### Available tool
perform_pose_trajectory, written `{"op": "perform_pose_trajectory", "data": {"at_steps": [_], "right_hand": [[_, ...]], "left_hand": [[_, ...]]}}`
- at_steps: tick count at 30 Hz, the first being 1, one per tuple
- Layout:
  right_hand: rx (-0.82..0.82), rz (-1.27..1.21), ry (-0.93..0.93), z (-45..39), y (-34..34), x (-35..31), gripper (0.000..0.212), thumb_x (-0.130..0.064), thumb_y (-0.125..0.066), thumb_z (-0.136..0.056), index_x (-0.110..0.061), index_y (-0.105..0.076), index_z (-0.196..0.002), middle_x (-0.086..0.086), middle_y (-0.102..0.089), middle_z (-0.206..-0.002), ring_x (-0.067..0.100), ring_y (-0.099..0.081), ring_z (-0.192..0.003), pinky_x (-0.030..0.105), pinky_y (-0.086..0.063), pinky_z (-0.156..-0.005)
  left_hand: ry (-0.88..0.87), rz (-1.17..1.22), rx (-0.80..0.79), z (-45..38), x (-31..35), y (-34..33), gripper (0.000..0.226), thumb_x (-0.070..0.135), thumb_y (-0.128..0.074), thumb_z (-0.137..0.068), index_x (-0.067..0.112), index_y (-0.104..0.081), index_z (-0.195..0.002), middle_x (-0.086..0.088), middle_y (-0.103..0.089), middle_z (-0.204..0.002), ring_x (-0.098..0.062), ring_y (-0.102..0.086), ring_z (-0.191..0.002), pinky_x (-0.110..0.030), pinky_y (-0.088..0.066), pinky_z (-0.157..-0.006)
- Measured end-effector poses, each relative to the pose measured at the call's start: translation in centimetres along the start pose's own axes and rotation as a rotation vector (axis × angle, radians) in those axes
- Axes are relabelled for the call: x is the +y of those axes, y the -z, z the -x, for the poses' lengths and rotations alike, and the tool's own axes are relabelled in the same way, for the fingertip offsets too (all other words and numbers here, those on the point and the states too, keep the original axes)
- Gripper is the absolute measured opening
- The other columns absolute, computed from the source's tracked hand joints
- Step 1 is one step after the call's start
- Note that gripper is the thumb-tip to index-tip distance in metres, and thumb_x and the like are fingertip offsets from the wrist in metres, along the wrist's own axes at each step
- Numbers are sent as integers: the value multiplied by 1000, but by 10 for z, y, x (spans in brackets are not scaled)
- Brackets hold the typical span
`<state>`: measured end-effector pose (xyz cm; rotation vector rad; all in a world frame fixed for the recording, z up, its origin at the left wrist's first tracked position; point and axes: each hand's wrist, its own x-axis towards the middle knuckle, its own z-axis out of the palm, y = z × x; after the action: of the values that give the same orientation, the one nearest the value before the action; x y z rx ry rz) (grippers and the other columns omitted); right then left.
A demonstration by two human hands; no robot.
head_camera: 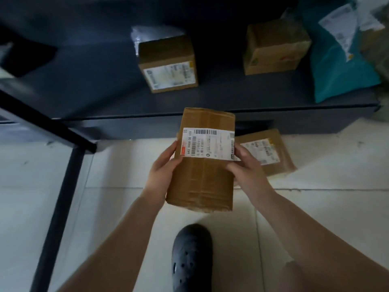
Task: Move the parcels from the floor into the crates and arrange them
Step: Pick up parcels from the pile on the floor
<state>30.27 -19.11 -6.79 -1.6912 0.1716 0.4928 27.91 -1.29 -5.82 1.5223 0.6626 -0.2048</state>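
Pale floor tiles [315, 207] run up to a broad dark crate [94, 85] whose near wall crosses the middle of the view. Both hands grip one cardboard parcel [202, 178] from either side, label up, lifted off the floor just short of that wall: the left hand [162, 167] has its fingers curled round the nine o'clock edge, the right hand [246, 163] pinches the three o'clock edge near the label. Inside the crate, at twelve o'clock, sit a labelled box [168, 64], a second box [275, 47] at one o'clock and a teal mailer bag [341, 66] at two o'clock. One flat parcel [267, 150] lies on the floor at three o'clock, against the crate. I'd judge the job well along: three parcels in, one in hand, at least one waiting, arranging yet to do. A dark clog [191, 256] stands at six o'clock.
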Motion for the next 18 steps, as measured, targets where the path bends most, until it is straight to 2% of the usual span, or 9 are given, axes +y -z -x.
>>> {"op": "perform_pose_trajectory", "data": {"at_steps": [1, 3, 5, 7, 9, 12, 13, 16, 18], "right_hand": [[-18, 14, -7, -5, -12, 2, 43, -18, -55, -92, -33, -49, -131, -13, -59, -119, 11, -52, -117, 38, -44, -99], [-6, 18, -61, -18, -27, 9, 30, -24, -52, -94, -31, -56, -122, -11, -61, -112, 16, -54, -113, 38, -46, -94], [49, -34, -175, -29, -34, 21, 22, -38, -48, -94, -31, -61, -110, -3, -64, -112, 23, -57, -110, 41, -48, -91], [105, -65, -275, -41, -37, 42, 35, -50, -46, -89, -24, -65, -105, 2, -67, -107, 26, -60, -105, 48, -46, -96], [66, -39, -353, -46, -40, 59, 35, -46, -46, -92, -19, -62, -105, 4, -67, -102, 26, -59, -105, 46, -43, -99], [-52, -150, -519, -53, -51, 70, 54, -57, -47, -88, -23, -54, -129, 3, -60, -126, 24, -50, -123, 49, -35, -109], [-60, -208, -555, -56, -53, 72, 58, -58, -47, -87, -21, -52, -132, 4, -59, -126, 22, -48, -122, 49, -32, -110], [-48, -283, -549, -60, -55, 81, 50, -59, -42, -90, -26, -59, -123, 1, -62, -123, 21, -50, -120, 50, -29, -112], [-69, -335, -571, -55, -56, 78, 46, -63, -42, -88, -31, -64, -112, 4, -63, -124, 25, -52, -122, 53, -31, -110]], "left_hand": [[12, -9, -16, -3, -2, 11, 33, 29, -51, -95, 32, -55, -127, 15, -62, -112, 1, -61, -95, -18, -52, -79], [42, 13, -14, -12, -11, 31, 38, 27, -47, -97, 26, -48, -135, 9, -56, -126, -15, -55, -115, -35, -43, -102], [75, 109, 45, -23, -25, 47, 39, 21, -43, -99, 21, -44, -138, 5, -50, -132, -21, -52, -118, -39, -38, -107], [121, 160, 105, -34, -43, 59, 38, 19, -43, -100, 20, -44, -138, 4, -49, -134, -21, -53, -114, -37, -41, -103], [205, 130, 109, -41, -64, 66, 38, 22, -43, -100, 19, -45, -138, -1, -52, -135, -24, -54, -117, -39, -41, -103], [295, 148, -105, -52, -85, 66, 33, 33, -40, -98, 19, -59, -121, -8, -64, -119, -24, -63, -104, -42, -46, -98], [308, 184, -174, -56, -87, 63, 33, 37, -39, -97, 20, -62, -113, -7, -67, -111, -23, -66, -97, -42, -49, -94], [334, 306, -244, -64, -86, 55, 39, 44, -38, -95, 18, -63, -109, -4, -72, -96, -19, -70, -85, -36, -56, -79], [336, 336, -261, -63, -81, 52, 41, 45, -38, -96, 14, -59, -114, -6, -70, -97, -19, -71, -83, -33, -57, -73]]}}
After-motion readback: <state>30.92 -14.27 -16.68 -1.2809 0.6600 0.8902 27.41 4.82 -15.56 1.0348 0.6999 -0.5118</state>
